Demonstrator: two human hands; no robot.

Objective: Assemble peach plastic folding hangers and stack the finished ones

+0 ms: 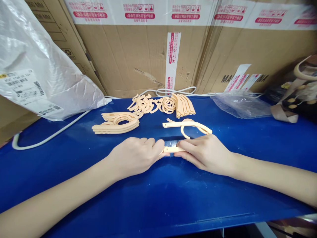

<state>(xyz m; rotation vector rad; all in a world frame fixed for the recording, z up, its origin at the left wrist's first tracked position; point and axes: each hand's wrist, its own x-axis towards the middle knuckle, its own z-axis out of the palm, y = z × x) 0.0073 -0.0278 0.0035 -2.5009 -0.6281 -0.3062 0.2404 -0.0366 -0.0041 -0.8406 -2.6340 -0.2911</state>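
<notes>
The left hand [138,153] was closed like a fist, and its thumb and fingers gripped the left end of a narrow cream-coloured plastic strip [170,149]; the right hand [208,153] was also closed, with its thumb and fingers pinching the same strip from the other side; the strip lay level between the two hands, near the middle of the blue smooth worktop [153,205], and one small round hole was visible on it; most of it was covered by the fingers, so I could not tell if it was one part or several, nor if it touched the surface below.

Just behind the right hand there lay a long cream-coloured curved plastic arm [188,124], resting across a cream-coloured plastic hook [183,132]; behind the left hand, apart from it, was a neat stack of cream-coloured curved plastic pieces [116,129]; farther back there was a loose heap of small cream-coloured plastic hooks [148,104], and at its right side stood a tight row of cream-coloured plastic arms [184,105].

At the left back rested a whitish plastic parcel bag with printed labels [49,72], and a white cable [52,137] curved in front of it; a crumpled transparent plastic bag [242,104] lay at the right back; brown cardboard boxes [138,49] closed the view behind.
</notes>
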